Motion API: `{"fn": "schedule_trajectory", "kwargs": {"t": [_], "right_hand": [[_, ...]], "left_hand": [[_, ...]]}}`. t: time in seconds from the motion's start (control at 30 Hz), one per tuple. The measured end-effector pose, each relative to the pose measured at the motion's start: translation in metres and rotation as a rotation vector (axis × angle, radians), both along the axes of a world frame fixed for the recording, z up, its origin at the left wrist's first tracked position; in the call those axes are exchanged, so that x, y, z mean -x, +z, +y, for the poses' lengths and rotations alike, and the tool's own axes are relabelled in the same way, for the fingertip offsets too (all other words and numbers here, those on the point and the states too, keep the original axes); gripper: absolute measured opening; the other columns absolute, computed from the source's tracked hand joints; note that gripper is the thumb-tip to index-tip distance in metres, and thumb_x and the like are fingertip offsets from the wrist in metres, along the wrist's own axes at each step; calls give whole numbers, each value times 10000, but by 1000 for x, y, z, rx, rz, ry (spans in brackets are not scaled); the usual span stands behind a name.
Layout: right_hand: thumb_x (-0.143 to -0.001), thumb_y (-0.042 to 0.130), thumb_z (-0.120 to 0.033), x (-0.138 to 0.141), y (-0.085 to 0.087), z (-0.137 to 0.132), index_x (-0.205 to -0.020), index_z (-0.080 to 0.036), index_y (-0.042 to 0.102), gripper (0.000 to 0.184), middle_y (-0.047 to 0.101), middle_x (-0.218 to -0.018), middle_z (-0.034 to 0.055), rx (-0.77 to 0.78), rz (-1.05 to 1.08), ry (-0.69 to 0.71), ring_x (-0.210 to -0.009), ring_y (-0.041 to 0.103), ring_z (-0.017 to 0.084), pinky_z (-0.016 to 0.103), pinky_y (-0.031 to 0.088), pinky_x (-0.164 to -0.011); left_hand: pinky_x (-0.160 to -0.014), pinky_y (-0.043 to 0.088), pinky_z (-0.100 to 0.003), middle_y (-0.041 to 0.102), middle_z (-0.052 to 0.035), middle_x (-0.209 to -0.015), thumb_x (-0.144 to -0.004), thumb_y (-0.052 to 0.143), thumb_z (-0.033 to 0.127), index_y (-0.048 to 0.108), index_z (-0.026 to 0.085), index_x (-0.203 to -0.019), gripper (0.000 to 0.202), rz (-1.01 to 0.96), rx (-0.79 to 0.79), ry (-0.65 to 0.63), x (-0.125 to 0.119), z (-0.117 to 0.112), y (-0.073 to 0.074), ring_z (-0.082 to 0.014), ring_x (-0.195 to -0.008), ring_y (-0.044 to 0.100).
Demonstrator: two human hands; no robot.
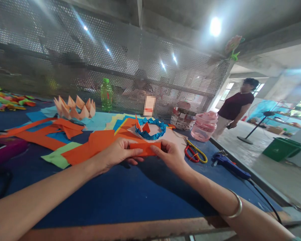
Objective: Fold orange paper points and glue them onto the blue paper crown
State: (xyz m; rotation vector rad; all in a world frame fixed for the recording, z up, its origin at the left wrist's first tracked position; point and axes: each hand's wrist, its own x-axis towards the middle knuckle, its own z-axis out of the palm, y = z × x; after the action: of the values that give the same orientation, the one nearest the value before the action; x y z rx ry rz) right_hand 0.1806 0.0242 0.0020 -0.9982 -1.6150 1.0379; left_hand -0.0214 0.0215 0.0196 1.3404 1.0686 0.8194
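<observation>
Between my two hands is a small folded strip of orange paper [145,149], held level above the blue tabletop. My left hand [122,150] pinches its left end, thumb on the front face. At the other end my right hand [169,152] grips it the same way, a bangle on that wrist. Just beyond the strip lies a ring of folded blue paper [153,135] with orange points [145,127] standing in it. Scissors [195,152] with red and yellow handles lie to the right of my right hand.
Orange sheets [100,139] and a pale green sheet [61,154] spread leftward. A peach paper crown [75,108] and green bottle [106,95] stand behind. Rightward are a pink jar [204,127], a patterned tub [182,118] and a corded blue glue gun [230,165]. A person [235,103] stands beyond the table.
</observation>
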Motion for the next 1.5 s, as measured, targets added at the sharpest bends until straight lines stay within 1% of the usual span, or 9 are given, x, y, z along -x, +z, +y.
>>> {"fn": "schedule_trajectory", "kwargs": {"t": [0.23,0.4,0.6,0.73,0.83,0.93,1.07,1.27,1.5], "right_hand": [[-725,688,-575,0,-2,-1,-716,-157,603,427,545,-603,-26,0,-50,-23,-549,435,94,227,323,-499],[-736,679,-566,1,-1,-1,-701,-166,592,411,531,-579,-35,-12,-48,-23,-532,423,90,224,313,-487],[-731,684,-571,0,-1,-1,-699,-170,588,414,518,-578,-42,-18,-29,-14,-530,415,86,218,305,-476],[-745,682,-544,0,-1,-1,-736,-171,600,382,514,-591,-47,-9,-39,-1,-534,409,85,220,301,-483],[-708,733,-505,1,-2,-2,-847,-155,620,393,564,-667,-42,30,-18,41,-558,431,81,217,332,-513],[-674,783,-444,2,-4,-3,-933,-144,617,430,601,-747,-26,43,13,89,-610,472,87,217,374,-561],[-672,794,-406,2,-6,-2,-925,-144,607,409,604,-752,-27,22,18,91,-627,486,89,215,382,-575],[-676,798,-392,1,-8,-1,-941,-155,596,409,620,-777,-15,20,63,109,-641,510,99,220,392,-584],[-630,828,-392,2,-3,-3,-897,-155,585,433,572,-702,-47,23,56,80,-578,458,76,208,365,-538]], "left_hand": [[-576,535,-189,791,-64,-796,-569,880,444,766,181,-797,366,8,16,9,0,0,0,-177,-736,741],[-586,544,-199,787,-63,-774,-582,873,448,762,176,-800,366,10,5,8,0,0,0,-182,-736,743],[-595,557,-216,790,-68,-813,-588,869,450,763,184,-849,388,5,-4,-4,0,1,-2,-199,-757,748],[-585,551,-206,788,-66,-792,-582,867,456,766,183,-817,375,15,-13,8,1,2,-2,-191,-736,743],[-579,545,-189,791,-58,-808,-600,857,459,772,194,-844,371,12,-23,-13,1,2,-1,-169,-721,735],[-565,536,-169,785,-42,-764,-615,853,449,774,198,-853,355,-3,-39,-39,1,2,-1,-141,-677,718],[-552,531,-163,774,-29,-713,-623,853,430,779,200,-862,340,-28,-51,-42,0,0,0,-123,-631,701],[-568,538,-181,783,-50,-749,-628,850,412,777,184,-888,353,-30,-69,-38,0,0,0,-142,-655,713],[-597,544,-193,779,-38,-758,-652,829,395,763,170,-888,333,-5,-79,-66,0,1,0,-136,-676,706]]}}
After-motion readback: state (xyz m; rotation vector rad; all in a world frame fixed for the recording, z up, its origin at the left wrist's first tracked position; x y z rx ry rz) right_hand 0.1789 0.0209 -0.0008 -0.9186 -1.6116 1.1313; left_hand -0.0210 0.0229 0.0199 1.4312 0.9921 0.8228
